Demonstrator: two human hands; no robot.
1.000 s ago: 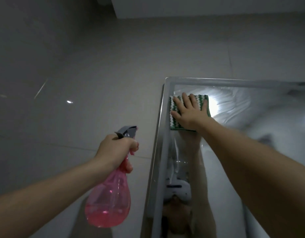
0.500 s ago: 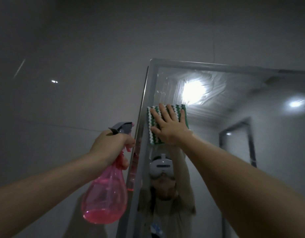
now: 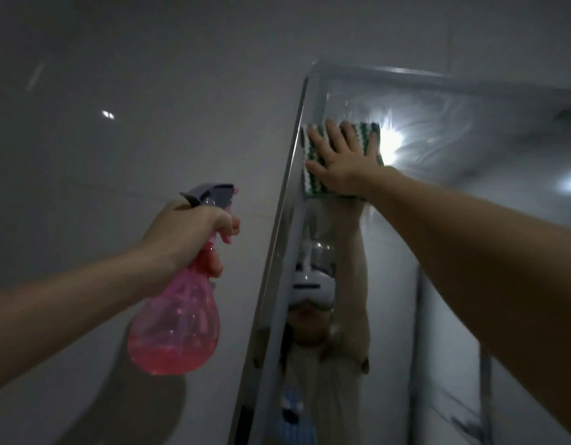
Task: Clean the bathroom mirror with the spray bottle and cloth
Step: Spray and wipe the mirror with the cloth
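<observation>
Mirror (image 3: pixel 470 220) glass lies under the right hand (image 3: pixel 340 167), whose fingers (image 3: pixel 334 136) are straight and spread flat, pressing a green-and-white striped cloth (image 3: pixel 311 175) against the pane. The cloth shows past the fingertips above, beside the thumb at its left edge, and below the heel of the hand. Just left of the thumb runs the mirror's metal frame (image 3: pixel 289 200), and the cloth's edge sits right against it, near the upper left corner. To the right of the little finger a bright reflected light (image 3: pixel 390 146) glares on the glass, with wiping streaks fanning out round it. Below the wrist the glass reflects the raised arm and the person wearing a white headset (image 3: pixel 313 284).

Left hand (image 3: pixel 194 226) grips the neck of a pink spray bottle (image 3: pixel 175 329), fingers curled round it below the grey trigger head (image 3: pixel 210 194), with the index finger over the trigger. The nozzle points towards the frame but stays apart from it. The bottle's round body hangs below the fist, tilted, with pink liquid pooled in its lower part. Behind the fist and bottle is a grey tiled wall (image 3: pixel 117 91), carrying the bottle's shadow below and a small light glint up above.
</observation>
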